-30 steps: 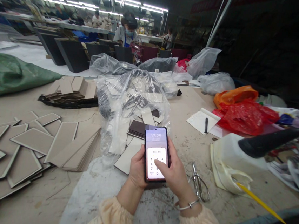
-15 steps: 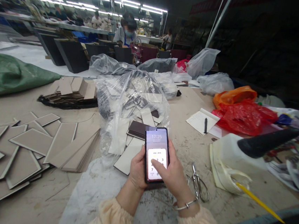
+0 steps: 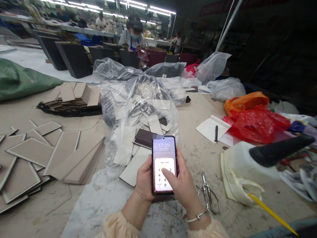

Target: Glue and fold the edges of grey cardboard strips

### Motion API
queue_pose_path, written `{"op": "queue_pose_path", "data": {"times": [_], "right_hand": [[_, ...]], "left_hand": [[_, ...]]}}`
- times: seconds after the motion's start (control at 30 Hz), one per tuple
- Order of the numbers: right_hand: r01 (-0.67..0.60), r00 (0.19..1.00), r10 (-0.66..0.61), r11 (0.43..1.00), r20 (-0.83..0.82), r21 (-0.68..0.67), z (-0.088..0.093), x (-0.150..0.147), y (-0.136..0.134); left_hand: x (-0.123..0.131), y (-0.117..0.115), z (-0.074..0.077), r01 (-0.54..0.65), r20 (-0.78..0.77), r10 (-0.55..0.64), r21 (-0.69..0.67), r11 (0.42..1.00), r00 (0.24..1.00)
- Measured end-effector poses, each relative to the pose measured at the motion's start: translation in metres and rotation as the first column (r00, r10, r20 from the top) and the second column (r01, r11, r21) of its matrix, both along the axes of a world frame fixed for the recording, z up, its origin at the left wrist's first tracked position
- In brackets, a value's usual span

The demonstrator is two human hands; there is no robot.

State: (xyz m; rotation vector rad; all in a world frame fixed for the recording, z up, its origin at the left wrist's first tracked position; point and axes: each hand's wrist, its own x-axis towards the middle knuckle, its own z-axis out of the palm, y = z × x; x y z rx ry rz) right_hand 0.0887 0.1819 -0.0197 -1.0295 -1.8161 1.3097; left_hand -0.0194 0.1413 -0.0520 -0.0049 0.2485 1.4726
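A smartphone (image 3: pixel 162 153) with a lit screen, showing 17:25 and a number pad, is held upright between both hands over the table. My left hand (image 3: pixel 145 179) grips its left edge, with the thumb along the side. My right hand (image 3: pixel 184 181) wraps its right edge, and its thumb lies over the upper part of the number pad. Fingers behind the phone are hidden. Metal scissors (image 3: pixel 208 195) lie just right of my right wrist. Behind the phone, dark and pale flat pieces (image 3: pixel 144 137) stick out of a clear plastic bag (image 3: pixel 120 111).
Beige panels (image 3: pixel 32 148) are spread on the left, near a green sack (image 3: pixel 13 82). On the right are a notepad (image 3: pixel 209 129) with a black pen (image 3: pixel 216 133), a red plastic bag (image 3: pixel 259 123), a cut white jug (image 3: pixel 241 162) and a yellow stick (image 3: pixel 272 214). Several people work farther back.
My right thumb has shifted slightly upward on the number pad, uncovering the 1 and 8. The phone stays in both hands, and the whole view has shifted slightly.
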Motion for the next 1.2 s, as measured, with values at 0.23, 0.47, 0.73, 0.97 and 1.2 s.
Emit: {"op": "queue_pose_path", "data": {"times": [0.23, 0.47, 0.73, 0.97, 1.2], "right_hand": [[0.019, 0.996, -0.026, 0.997, 0.089, 0.081, 0.0054, -0.0032, -0.0026], [0.003, 0.998, -0.006, 0.999, 0.067, 0.048, 0.0033, -0.0012, -0.0015], [-0.014, 1.000, 0.014, 1.000, -0.022, -0.021, 0.0004, 0.0000, -0.0002], [-0.064, 0.987, 0.049, 0.993, -0.151, -0.098, 0.0033, 0.0003, 0.0002], [-0.013, 0.970, -0.042, 0.974, -0.238, -0.225, 0.0058, -0.0016, 0.0012]], "left_hand": [[0.0013, -0.0004, -0.0010, -0.010, 0.002, 0.010, 0.021, 1.000, 1.000], [0.0008, -0.0006, -0.0003, -0.009, 0.001, 0.009, 0.003, 1.000, 1.000], [-0.0003, 0.0000, 0.0002, 0.005, 0.025, -0.007, 0.050, 0.999, 1.000], [-0.0012, -0.0011, -0.0033, 0.046, 0.044, -0.051, 0.126, 0.991, 0.998], [0.0016, 0.0004, 0.0002, 0.038, 0.040, -0.045, 0.161, 0.986, 0.998]]}}
